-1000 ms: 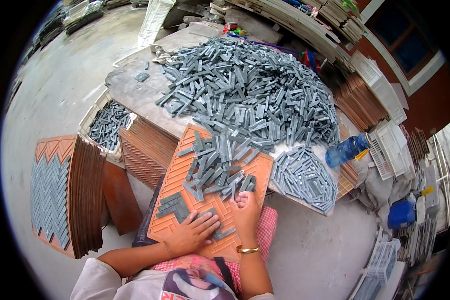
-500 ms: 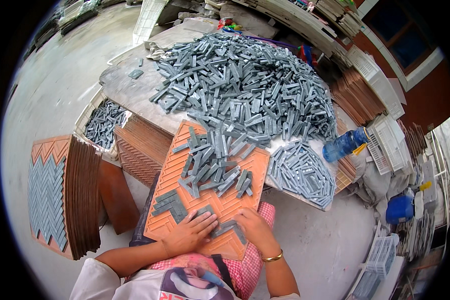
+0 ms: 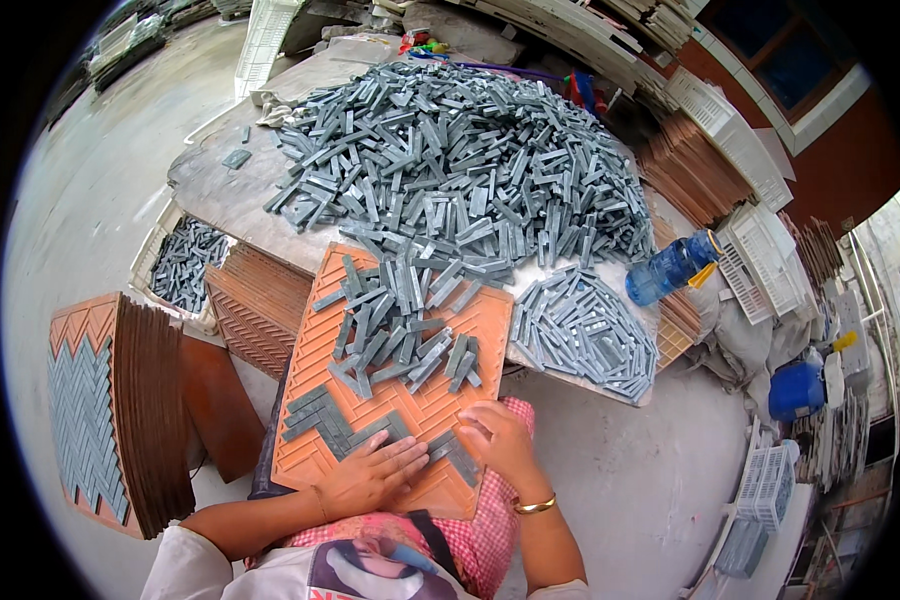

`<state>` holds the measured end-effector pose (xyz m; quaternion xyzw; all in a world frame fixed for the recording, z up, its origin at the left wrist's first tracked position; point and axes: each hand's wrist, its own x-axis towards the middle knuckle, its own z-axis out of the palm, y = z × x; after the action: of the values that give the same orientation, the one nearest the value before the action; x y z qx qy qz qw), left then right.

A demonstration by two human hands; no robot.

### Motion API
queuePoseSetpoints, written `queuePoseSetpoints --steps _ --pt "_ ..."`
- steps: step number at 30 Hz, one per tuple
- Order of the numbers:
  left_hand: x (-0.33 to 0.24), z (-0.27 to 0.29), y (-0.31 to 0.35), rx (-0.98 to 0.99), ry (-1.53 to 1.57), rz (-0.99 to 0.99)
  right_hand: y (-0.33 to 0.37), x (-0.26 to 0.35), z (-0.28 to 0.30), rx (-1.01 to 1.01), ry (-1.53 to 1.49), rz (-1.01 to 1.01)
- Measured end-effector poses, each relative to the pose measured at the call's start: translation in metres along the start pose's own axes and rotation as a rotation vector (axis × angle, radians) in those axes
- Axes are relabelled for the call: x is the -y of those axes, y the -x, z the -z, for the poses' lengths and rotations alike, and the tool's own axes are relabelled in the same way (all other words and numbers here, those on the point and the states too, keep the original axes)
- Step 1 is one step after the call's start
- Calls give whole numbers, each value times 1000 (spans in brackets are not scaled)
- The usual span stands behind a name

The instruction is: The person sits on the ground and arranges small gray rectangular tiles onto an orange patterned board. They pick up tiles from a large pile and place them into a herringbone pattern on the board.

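Observation:
On my lap lies an orange grooved mold board point(image 3: 305, 460) with a raised herringbone pattern. Dark grey stone strips point(image 3: 340, 433) sit in some of its grooves, forming a zigzag across the lower half. My left hand point(image 3: 378, 476) rests flat on the board with its fingers stretched, just below the strips and partly over them. Close to the board's right edge is my right hand point(image 3: 503, 440), fingers loosely bent and apart, beside a short angled row of set strips point(image 3: 455, 456). I see nothing held in it. Loose strips point(image 3: 400, 335) are heaped on the board's upper half.
Ahead, a large pile of grey strips point(image 3: 460, 160) covers the table point(image 3: 215, 190). A smaller pile point(image 3: 585, 335) lies to the right, by a blue bottle point(image 3: 660, 270). At left stand stacked boards point(image 3: 150, 420) and a white crate of strips point(image 3: 195, 255).
My right hand has eased up off the strips at the right edge, its fingers loosening. My left hand stays flat on the board. The whole view has shifted slightly.

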<state>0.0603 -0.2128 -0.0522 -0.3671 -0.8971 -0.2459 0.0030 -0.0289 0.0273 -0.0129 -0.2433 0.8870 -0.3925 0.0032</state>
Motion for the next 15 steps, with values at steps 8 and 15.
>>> queuePoseSetpoints --steps 8,15 --pt "3 -3 -20 -9 -19 -74 -23 -13 -6 -233 31 -250" --pt "5 -16 -49 79 -5 -11 -34 -35 -36 -324 130 -64"
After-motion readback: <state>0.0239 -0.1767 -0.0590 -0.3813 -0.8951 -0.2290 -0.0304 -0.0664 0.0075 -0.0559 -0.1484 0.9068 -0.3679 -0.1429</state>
